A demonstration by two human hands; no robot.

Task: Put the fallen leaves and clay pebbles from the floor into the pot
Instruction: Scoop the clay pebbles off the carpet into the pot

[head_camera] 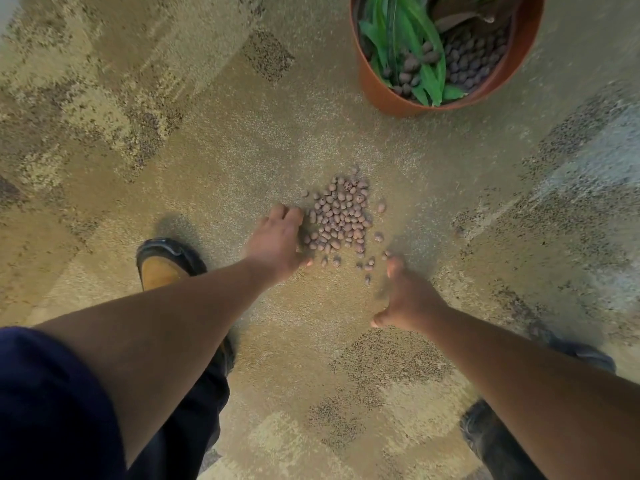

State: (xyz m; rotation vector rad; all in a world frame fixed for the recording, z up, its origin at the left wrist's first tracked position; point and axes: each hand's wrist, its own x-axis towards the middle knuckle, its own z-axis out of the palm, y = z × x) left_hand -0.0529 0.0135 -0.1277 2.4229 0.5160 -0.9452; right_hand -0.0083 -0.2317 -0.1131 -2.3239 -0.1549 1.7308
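- Raking now: left hand (277, 242) cups its fingers at the clay pebbles (339, 220) heaped on the floor (207, 150).
- Right hand (403, 294) spread, holding nothing.
- Leaves (408, 43) already sit in the pot (381, 95) (this pile remains).

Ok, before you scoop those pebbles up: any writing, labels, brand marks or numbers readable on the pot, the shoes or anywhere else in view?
None readable anywhere.
Round terracotta-coloured plastic pot: bare wall, no label or print showing.
Tan-and-black shoe: no brand mark legible.
Patterned beige carpet: darker patches only, no text.
Brown clay pebbles, left hand and right hand: nothing written.
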